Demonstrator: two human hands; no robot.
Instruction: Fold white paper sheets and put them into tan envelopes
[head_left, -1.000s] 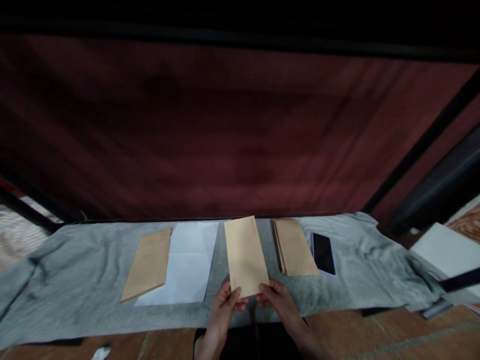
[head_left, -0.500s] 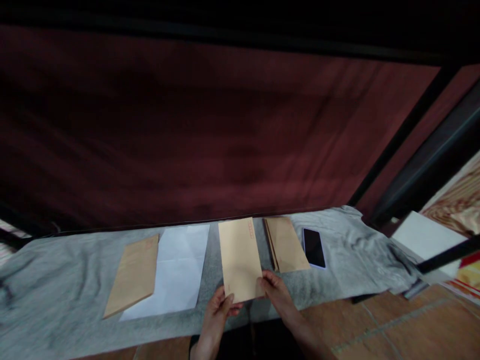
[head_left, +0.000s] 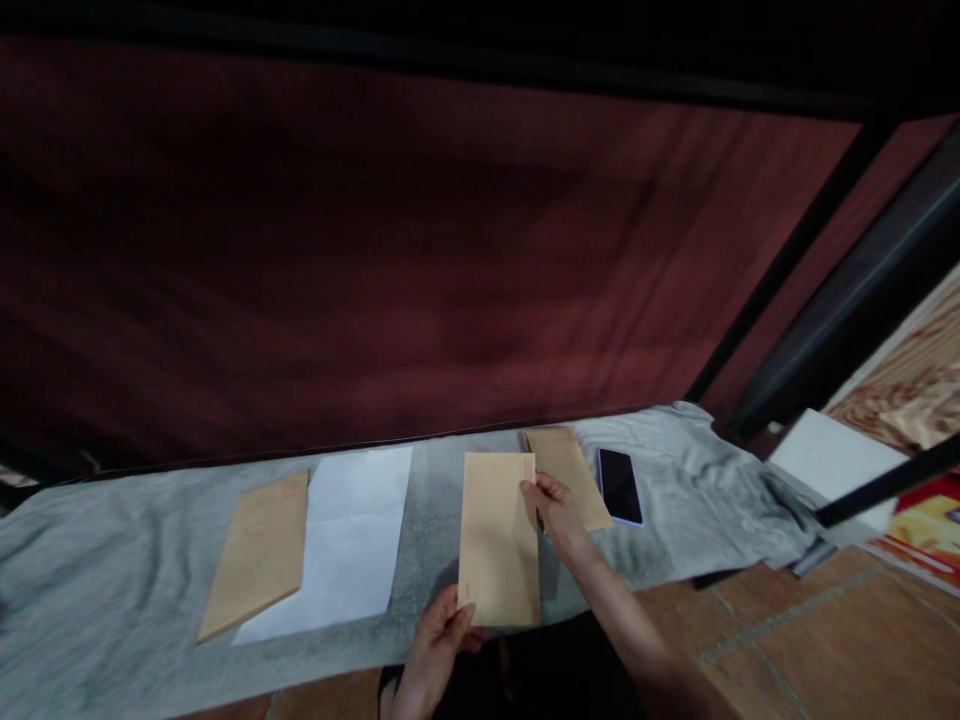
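Observation:
A tan paper envelope [head_left: 495, 540] with small red print is held up in front of me, above the grey cloth. My left hand [head_left: 439, 635] pinches its lower left corner, thumb on the front face. Higher up, my right hand [head_left: 553, 505] grips the envelope's right edge near the top. Partly behind that hand lies a stack of brown envelopes [head_left: 577, 475]. On the left, another brown envelope [head_left: 259, 545] rests over the edge of white paper sheets [head_left: 356, 540].
A dark-screened phone [head_left: 621, 485] lies right of the envelope stack. The grey cloth [head_left: 97, 570] covers a long low surface backed by a dark red panel [head_left: 420, 280]. A white box [head_left: 832, 465] and tiled floor [head_left: 832, 640] are at the right.
My right hand has slid from the envelope's lower right corner up to its upper right edge. The envelope has shifted slightly right and stands straighter. My left hand keeps its corner.

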